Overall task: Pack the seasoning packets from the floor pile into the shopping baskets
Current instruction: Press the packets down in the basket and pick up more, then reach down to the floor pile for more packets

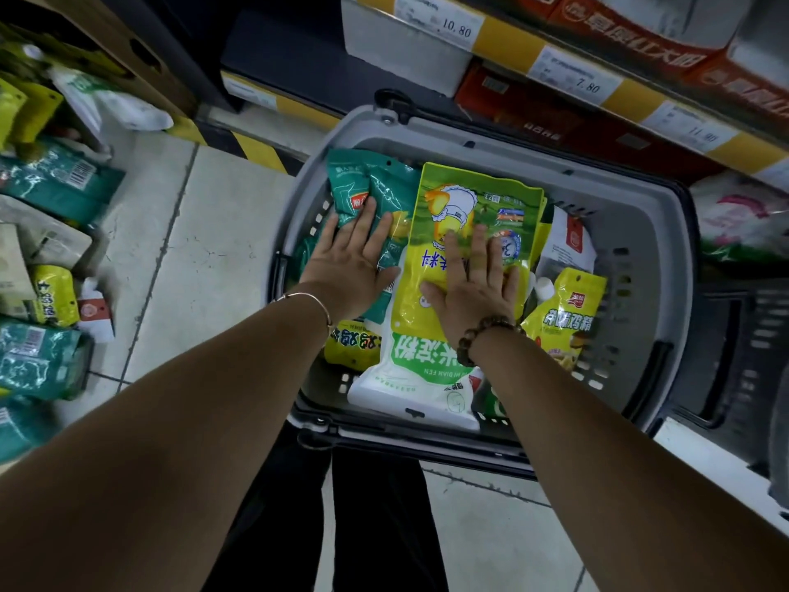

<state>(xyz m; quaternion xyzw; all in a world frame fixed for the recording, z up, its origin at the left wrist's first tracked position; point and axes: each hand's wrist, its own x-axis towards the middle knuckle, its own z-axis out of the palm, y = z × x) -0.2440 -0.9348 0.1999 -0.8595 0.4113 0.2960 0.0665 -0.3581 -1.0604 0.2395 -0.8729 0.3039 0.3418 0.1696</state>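
Both grips lie flat, fingers straight, holding nothing: my left hand [351, 267] on the teal packet [384, 181], my right hand [474, 288] on the yellow-green packet [478, 198], inside the grey basket [533, 158]. I should press evenly, levelling the stack for the floor pile [55, 185] at left.
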